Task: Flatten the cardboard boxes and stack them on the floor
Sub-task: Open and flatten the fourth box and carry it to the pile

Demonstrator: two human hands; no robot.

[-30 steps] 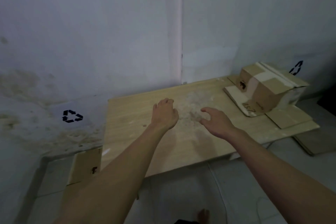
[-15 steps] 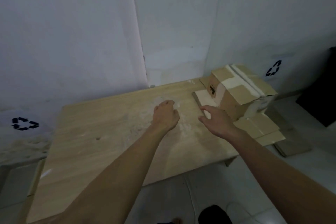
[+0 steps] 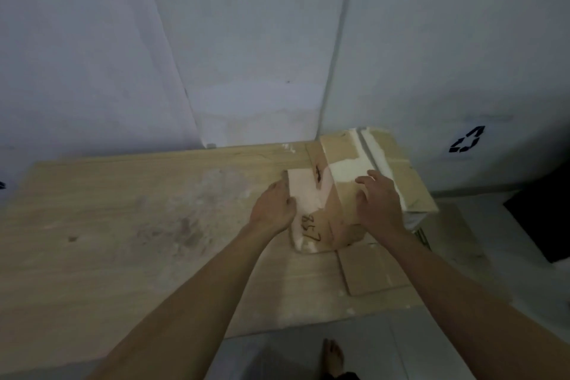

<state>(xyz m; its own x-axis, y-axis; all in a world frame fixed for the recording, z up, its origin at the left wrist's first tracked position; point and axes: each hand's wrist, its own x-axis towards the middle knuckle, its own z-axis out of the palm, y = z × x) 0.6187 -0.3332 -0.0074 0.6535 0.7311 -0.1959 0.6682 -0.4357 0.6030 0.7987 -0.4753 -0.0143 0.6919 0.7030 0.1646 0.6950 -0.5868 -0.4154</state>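
A: One wooden bench (image 3: 123, 225) against pale walls (image 3: 246, 40); tiled floor (image 3: 308, 348) near?

B: Yes; the cardboard box (image 3: 348, 191) sits far right; left hand (image 3: 273, 207) fingers curled on its flap, right hand (image 3: 377, 203) fingers spread on top.

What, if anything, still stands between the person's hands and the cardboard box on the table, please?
Nothing visible does. The left hand rests on the open flap at the cardboard box's left side, and the right hand lies across its top, on the table.
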